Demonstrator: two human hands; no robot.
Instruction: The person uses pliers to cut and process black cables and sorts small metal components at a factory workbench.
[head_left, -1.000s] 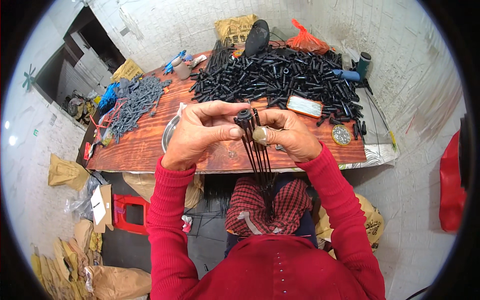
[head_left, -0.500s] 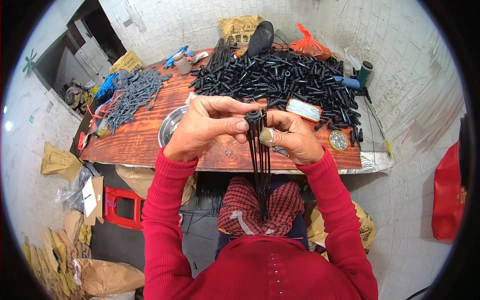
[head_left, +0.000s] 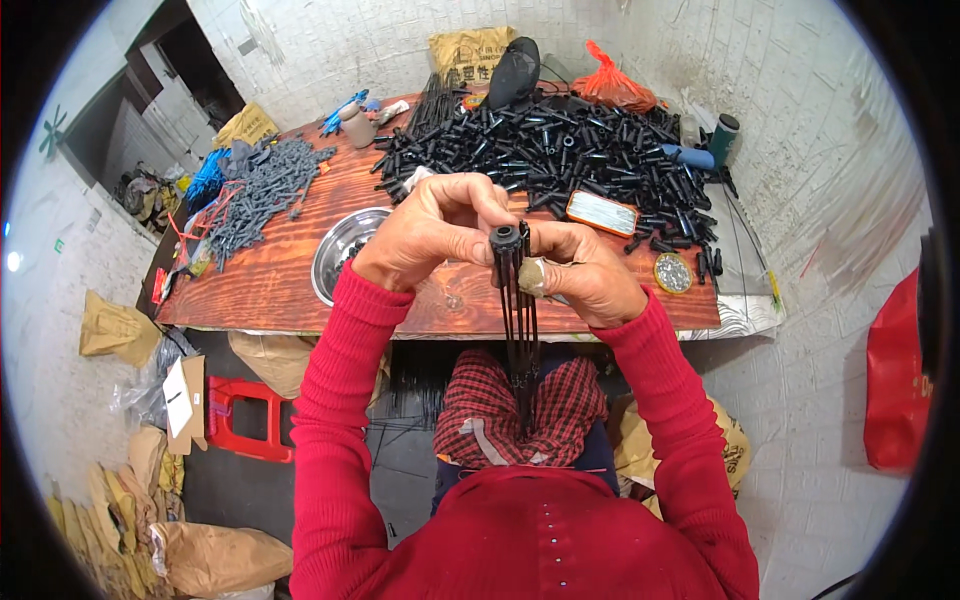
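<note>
My left hand (head_left: 432,232) and my right hand (head_left: 584,274) meet above the near edge of the wooden table (head_left: 280,285). Together they pinch a small black tube piece (head_left: 505,240) from which a bundle of thin black rods (head_left: 520,330) hangs down toward my lap. My right thumb wears a pale wrap. A large heap of black tube pieces (head_left: 560,150) covers the table's far middle and right.
A metal bowl (head_left: 340,255) sits left of my hands. A pile of grey pieces (head_left: 255,185), a small flat box (head_left: 601,212) and a round tin lid (head_left: 673,273) lie on the table. A red stool (head_left: 235,415) and brown sacks stand on the floor at left.
Both hands stay together on the black piece; they have shifted slightly toward me and the rod bundle hangs a little straighter.
</note>
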